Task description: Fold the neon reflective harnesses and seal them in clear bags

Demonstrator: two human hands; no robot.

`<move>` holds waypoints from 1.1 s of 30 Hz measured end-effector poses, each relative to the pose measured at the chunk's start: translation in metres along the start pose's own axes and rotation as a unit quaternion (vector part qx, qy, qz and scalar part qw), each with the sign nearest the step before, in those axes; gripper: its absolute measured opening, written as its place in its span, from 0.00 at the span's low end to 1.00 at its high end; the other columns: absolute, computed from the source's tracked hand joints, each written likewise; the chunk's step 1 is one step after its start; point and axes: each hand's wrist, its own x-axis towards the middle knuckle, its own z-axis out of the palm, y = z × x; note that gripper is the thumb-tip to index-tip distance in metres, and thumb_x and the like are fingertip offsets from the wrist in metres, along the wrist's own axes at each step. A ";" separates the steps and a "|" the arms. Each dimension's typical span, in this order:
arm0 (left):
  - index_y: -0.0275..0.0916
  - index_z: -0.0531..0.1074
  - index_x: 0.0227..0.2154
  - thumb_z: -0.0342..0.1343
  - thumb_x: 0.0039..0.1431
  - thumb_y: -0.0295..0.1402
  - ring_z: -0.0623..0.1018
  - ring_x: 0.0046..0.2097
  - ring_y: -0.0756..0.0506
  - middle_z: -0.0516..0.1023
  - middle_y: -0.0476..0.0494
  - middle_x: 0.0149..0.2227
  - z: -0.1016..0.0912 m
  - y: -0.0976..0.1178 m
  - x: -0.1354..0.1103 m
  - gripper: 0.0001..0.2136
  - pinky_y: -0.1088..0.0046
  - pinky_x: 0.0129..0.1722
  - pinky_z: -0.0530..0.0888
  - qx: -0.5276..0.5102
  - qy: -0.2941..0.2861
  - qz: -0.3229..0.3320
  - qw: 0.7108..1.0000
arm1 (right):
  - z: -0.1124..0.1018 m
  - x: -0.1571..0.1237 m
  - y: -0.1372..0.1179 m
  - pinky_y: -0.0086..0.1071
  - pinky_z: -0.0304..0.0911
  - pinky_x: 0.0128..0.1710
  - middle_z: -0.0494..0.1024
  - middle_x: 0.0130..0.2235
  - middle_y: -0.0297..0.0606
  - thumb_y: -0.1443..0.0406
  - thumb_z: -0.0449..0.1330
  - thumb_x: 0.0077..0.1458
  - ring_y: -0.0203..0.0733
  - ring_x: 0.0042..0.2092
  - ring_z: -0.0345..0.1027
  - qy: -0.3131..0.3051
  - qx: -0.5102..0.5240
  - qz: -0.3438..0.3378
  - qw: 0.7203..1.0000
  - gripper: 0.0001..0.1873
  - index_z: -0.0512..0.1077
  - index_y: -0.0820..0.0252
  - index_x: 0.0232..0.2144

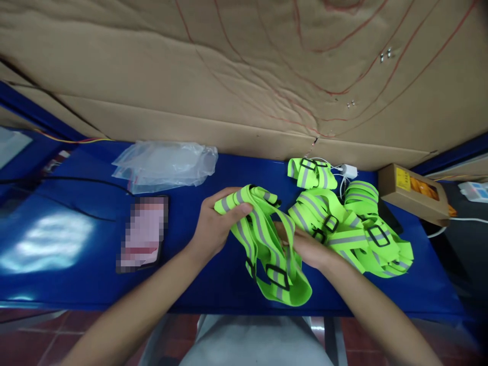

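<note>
Both forearms enter from the lower edge and meet over the blue table. From my remote station I read the left hand as clenched on the upper fold of a reflective strap, thumb pressed across the top and fingers wrapped beneath. The right hand grasps the same strap at mid-length, with its fingers tucked under the webbing and partly hidden.

The strap is flat fluorescent-green webbing with a grey reflective stripe along its centre and a black rectangular buckle near its lower loop. It hangs in loose loops between the hands, its lower end lying on the table near the front edge.

Just right of the right hand lies a pile of straps of the same material, tangled. Behind it sits a folded bundle, beside a white charger.

Crumpled clear plastic bags lie far left, and a brown cardboard box sits far right. Creased cardboard sheeting backs the table.
</note>
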 end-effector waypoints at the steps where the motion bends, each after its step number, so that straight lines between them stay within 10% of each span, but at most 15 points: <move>1: 0.38 0.82 0.37 0.75 0.44 0.46 0.77 0.27 0.49 0.82 0.47 0.30 0.000 0.000 0.001 0.21 0.75 0.28 0.76 0.006 0.004 0.005 1.000 | 0.001 0.000 0.000 0.28 0.63 0.29 0.77 0.29 0.32 0.49 0.63 0.63 0.35 0.30 0.68 0.004 -0.014 -0.008 1.000 0.19 0.73 0.57 0.31; 6: 0.38 0.82 0.36 0.75 0.46 0.42 0.75 0.28 0.51 0.81 0.49 0.29 -0.002 0.005 0.002 0.17 0.77 0.28 0.72 0.095 0.013 0.062 0.994 | 0.004 0.001 0.000 0.37 0.72 0.51 0.77 0.57 0.41 0.46 0.59 0.66 0.42 0.51 0.75 0.113 -0.095 -0.151 0.977 0.25 0.70 0.54 0.57; 11: 0.40 0.81 0.33 0.75 0.45 0.41 0.74 0.27 0.49 0.80 0.50 0.28 0.003 0.015 -0.005 0.15 0.75 0.26 0.70 0.181 -0.046 0.092 0.978 | 0.005 -0.005 -0.006 0.40 0.73 0.52 0.77 0.57 0.43 0.51 0.52 0.72 0.43 0.51 0.76 0.303 -0.128 -0.280 0.902 0.20 0.70 0.54 0.56; 17: 0.44 0.82 0.35 0.75 0.46 0.40 0.80 0.32 0.44 0.83 0.47 0.33 0.008 0.015 -0.012 0.14 0.70 0.32 0.75 0.204 -0.072 0.128 0.968 | 0.001 -0.022 -0.012 0.40 0.74 0.48 0.81 0.48 0.43 0.53 0.49 0.73 0.46 0.48 0.77 0.263 -0.259 -0.336 0.866 0.21 0.77 0.56 0.49; 23: 0.42 0.80 0.38 0.72 0.52 0.41 0.80 0.37 0.44 0.83 0.48 0.36 0.012 0.002 -0.013 0.13 0.71 0.38 0.76 0.201 0.012 0.118 0.973 | 0.014 -0.025 -0.009 0.38 0.71 0.50 0.82 0.47 0.41 0.63 0.61 0.67 0.46 0.48 0.77 0.287 -0.471 -0.346 0.759 0.11 0.74 0.54 0.51; 33: 0.39 0.78 0.36 0.73 0.49 0.43 0.74 0.31 0.50 0.78 0.50 0.30 0.015 -0.012 -0.006 0.16 0.76 0.30 0.69 0.104 -0.004 0.004 0.995 | 0.010 -0.020 -0.004 0.30 0.65 0.28 0.74 0.29 0.31 0.55 0.59 0.68 0.39 0.30 0.71 0.265 -0.281 -0.221 0.895 0.12 0.70 0.54 0.47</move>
